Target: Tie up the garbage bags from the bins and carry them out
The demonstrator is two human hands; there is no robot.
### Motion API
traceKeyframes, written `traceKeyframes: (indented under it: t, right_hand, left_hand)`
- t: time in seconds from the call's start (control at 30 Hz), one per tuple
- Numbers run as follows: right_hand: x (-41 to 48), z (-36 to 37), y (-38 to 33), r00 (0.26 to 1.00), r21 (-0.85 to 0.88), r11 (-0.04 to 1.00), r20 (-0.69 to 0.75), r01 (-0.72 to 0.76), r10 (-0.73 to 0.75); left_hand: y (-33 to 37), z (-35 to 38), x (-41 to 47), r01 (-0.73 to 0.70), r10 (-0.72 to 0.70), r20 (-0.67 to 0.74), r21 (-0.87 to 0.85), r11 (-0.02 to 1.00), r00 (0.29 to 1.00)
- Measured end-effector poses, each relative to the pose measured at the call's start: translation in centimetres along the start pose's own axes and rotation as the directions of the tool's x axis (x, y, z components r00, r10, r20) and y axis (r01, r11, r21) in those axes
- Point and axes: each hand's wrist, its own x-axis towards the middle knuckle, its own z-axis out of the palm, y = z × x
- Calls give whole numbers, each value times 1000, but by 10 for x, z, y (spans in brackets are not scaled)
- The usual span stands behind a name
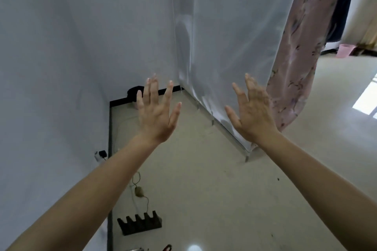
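Note:
My left hand [158, 111] and my right hand [252, 111] are both raised in front of me, fingers spread and straight, holding nothing. Beyond my left hand, in the far corner at the skirting board, sits something dark and rounded [135, 92], partly hidden by my fingers; I cannot tell whether it is a garbage bag. A pink bin [346, 50] stands on the floor at the far right, well away from both hands.
A white wall [61, 57] fills the left. A white fabric-covered cabinet [230, 47] on thin legs stands ahead, with a floral curtain [299, 57] beside it. On the pale tiled floor lie a dark notched rack [140, 223], a cable and a wall plug [101, 155].

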Motion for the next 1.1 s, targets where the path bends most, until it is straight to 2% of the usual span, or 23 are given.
traceKeyframes:
  t: [0.1,0.27,0.43,0.6,0.73,0.87,0.97,1.1]
  right_hand:
    - [62,67,31,999,24,999,20,27,-27]
    - [187,165,60,995,121,991,83,48,-58]
    - [296,259,48,977,193,973,142,130,-159]
    - [390,392,24,952,208,959,196,195,-236]
    - [472,483,-3,929,193,956,254,223,-268]
    - [582,540,-18,920,170,948,244,271,-307]
    - [657,581,-19,941,198,955,215,220,-261]
    - [731,655,-12,952,221,956,191,195,-239]
  left_hand:
    - [-16,60,48,35,-40,55,80,996,998]
    - [-60,126,137,218,-243,132,177,960,961]
    - [-142,172,202,320,-354,109,248,915,929]
    - [-240,257,246,422,-465,104,287,860,879]
    - [-323,316,303,461,-518,160,294,838,840]
    - [-405,347,404,440,-499,139,312,842,856]
    - [-454,374,479,466,-517,119,300,833,848]
    - [-502,437,544,423,-479,162,288,859,863]
